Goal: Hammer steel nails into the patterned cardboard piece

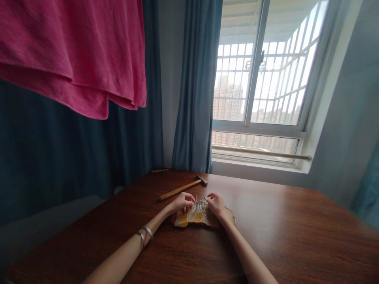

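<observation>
A person's two bare arms reach over a brown wooden table (281, 232). The left wrist, on the near left side of the board, wears shiny silver bangles (148, 231). The board (189, 217) lies flat on the table, right under the two hands. It is pale with yellow patches and dark dots, and its near edge is bumpy. What it is made of is hard to tell. A small bunch of thin metal pins (200, 205) stands up on the board, between the hands.

The left hand (182, 202) is over the left part of the board. Its fingers are curled in, close by one tall pin, but you cannot tell if they grip it. The right hand (216, 204) is over the right part of the board. Its thumb and finger pinch a little metal stick (206, 199), which leans over the bunch.

Just past the board, a bit to the left, lies a hammer (183, 189) with a wooden handle and a dark head. Up high, left of the board, hangs a pink cloth (74, 51). Behind it are dark blue curtains (89, 157). Far past the board, to the right, is a window (260, 79) with bars outside and tall buildings (227, 100) beyond.
</observation>
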The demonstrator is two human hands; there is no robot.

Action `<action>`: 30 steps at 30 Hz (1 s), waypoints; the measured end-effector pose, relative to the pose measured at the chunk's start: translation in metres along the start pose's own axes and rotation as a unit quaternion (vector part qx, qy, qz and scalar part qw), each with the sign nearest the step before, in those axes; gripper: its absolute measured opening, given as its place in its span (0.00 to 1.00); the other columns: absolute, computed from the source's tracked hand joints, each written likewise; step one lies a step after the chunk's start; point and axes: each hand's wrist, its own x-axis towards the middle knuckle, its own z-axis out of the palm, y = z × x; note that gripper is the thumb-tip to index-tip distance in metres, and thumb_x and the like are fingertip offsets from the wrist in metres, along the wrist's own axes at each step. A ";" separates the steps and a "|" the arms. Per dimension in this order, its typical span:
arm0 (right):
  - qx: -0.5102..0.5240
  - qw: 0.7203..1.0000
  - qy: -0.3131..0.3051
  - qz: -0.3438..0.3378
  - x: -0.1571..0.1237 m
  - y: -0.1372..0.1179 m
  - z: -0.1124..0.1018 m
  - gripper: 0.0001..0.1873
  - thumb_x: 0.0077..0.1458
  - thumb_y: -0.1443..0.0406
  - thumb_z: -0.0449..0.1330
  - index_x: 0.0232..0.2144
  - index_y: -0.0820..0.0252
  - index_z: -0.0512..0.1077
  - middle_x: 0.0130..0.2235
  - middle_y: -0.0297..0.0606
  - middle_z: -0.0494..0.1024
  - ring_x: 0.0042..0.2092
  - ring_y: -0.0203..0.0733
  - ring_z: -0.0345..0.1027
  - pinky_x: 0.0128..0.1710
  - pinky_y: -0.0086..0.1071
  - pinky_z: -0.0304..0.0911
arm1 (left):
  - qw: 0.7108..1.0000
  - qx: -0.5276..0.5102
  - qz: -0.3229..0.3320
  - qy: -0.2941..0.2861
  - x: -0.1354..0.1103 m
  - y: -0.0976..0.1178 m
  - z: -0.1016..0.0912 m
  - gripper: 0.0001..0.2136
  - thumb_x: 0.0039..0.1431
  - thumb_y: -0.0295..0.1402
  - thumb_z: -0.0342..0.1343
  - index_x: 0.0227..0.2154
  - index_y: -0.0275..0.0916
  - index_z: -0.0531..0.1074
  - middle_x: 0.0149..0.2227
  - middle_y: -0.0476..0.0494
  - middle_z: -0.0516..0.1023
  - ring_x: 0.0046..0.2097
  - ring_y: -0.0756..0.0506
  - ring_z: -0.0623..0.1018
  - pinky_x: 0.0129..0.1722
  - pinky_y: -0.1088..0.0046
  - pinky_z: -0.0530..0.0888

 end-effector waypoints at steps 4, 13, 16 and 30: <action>0.038 0.995 -0.062 -0.064 -0.008 -0.005 -0.008 0.10 0.43 0.69 0.54 0.26 0.61 0.76 0.27 0.36 0.75 0.31 0.37 0.65 0.33 0.27 0.59 | 1.000 0.029 0.011 -0.007 -0.006 0.004 0.000 0.14 0.41 0.38 0.58 0.29 0.32 0.73 0.21 0.49 0.72 0.20 0.53 0.69 0.18 0.79 0.64; 0.073 0.979 -0.147 -0.119 -0.016 -0.007 -0.020 0.06 0.41 0.66 0.59 0.23 0.61 0.75 0.23 0.31 0.71 0.27 0.33 0.61 0.28 0.25 0.56 | 0.992 0.104 0.069 0.006 -0.004 0.001 0.007 0.14 0.43 0.39 0.58 0.26 0.31 0.75 0.19 0.49 0.70 0.20 0.53 0.67 0.19 0.80 0.61; 0.079 0.978 -0.150 -0.119 -0.015 -0.006 -0.019 0.06 0.41 0.66 0.59 0.23 0.61 0.76 0.23 0.31 0.71 0.27 0.34 0.61 0.28 0.25 0.56 | 0.990 0.122 0.075 0.017 -0.001 -0.002 0.008 0.13 0.43 0.38 0.58 0.25 0.31 0.75 0.19 0.49 0.71 0.21 0.53 0.67 0.21 0.79 0.61; 0.122 0.975 -0.162 -0.088 -0.012 -0.002 -0.019 0.09 0.45 0.61 0.59 0.25 0.62 0.74 0.23 0.32 0.73 0.26 0.34 0.65 0.25 0.25 0.56 | 0.997 0.038 0.062 0.021 -0.001 -0.005 0.009 0.15 0.42 0.41 0.59 0.25 0.32 0.72 0.18 0.50 0.70 0.19 0.52 0.69 0.18 0.79 0.63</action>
